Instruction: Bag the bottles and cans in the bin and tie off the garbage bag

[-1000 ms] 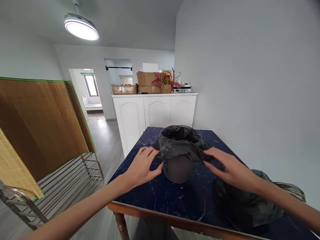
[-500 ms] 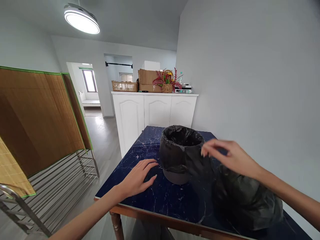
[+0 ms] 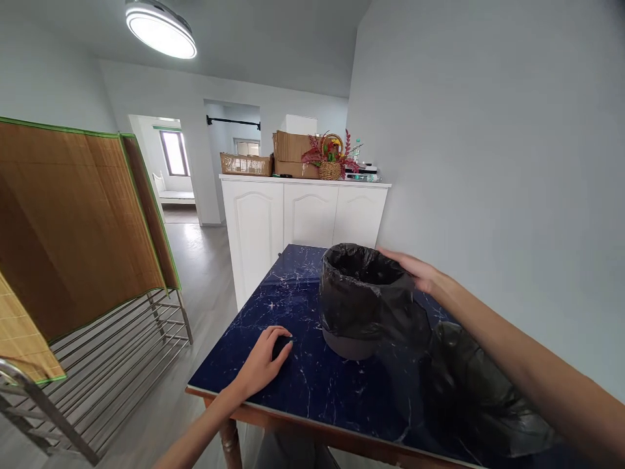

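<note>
A grey trash can (image 3: 349,345) stands upright on the dark blue marbled table (image 3: 312,404). Its mouth is lined with a black garbage bag (image 3: 349,306), folded down over the outside so only the lower grey wall shows. My right hand (image 3: 415,268) lies along the far right of the rim, fingers stretched out and partly hidden behind the bag. To the left of the can, my left hand (image 3: 265,361) hovers over or rests on the tabletop, fingers loosely curled and apart, holding nothing. A filled black plastic bag (image 3: 483,391) sits at the right, beneath my right forearm.
Behind the table stands a white cabinet (image 3: 305,215) bearing cardboard boxes (image 3: 295,153), a flower basket (image 3: 330,170) and bottles. At left is a metal rack (image 3: 146,352) with a bamboo mat (image 3: 73,228) over it. A grey wall (image 3: 488,163) rises on the right.
My right hand has moved from the near right side of the can to its far right rim. My left hand has drawn away from the can, leftward and nearer me.
</note>
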Tool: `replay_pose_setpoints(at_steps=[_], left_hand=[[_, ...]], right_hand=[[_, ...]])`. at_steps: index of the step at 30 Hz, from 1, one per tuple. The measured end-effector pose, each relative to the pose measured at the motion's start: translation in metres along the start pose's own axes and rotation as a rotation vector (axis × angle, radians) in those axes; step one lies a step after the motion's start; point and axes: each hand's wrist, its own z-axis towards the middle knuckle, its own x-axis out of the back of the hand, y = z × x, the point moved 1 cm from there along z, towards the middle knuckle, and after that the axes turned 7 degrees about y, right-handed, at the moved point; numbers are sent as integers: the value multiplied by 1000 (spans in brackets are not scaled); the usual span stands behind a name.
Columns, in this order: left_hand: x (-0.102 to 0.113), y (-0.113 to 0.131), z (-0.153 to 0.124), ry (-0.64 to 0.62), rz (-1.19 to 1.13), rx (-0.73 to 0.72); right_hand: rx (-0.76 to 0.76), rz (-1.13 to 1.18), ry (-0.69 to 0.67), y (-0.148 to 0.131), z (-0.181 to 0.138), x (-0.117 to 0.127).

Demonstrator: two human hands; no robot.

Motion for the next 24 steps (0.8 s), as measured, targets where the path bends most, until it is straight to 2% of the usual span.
replay_pose_setpoints(at_steps=[6,15,19,24], left_hand=[[-1,4,1,-14,-1,-17],[-2,3,1,3,12,-31],[-2,-1,2,5,13,-30],[-1,-2,1,-5,4,-27]], right_hand=[[-98,32,35,29,-4,-5],[-38,69,130,22,-24,5],[-63,85,230,26,-15,5],[28,124,365,23,5,16]])
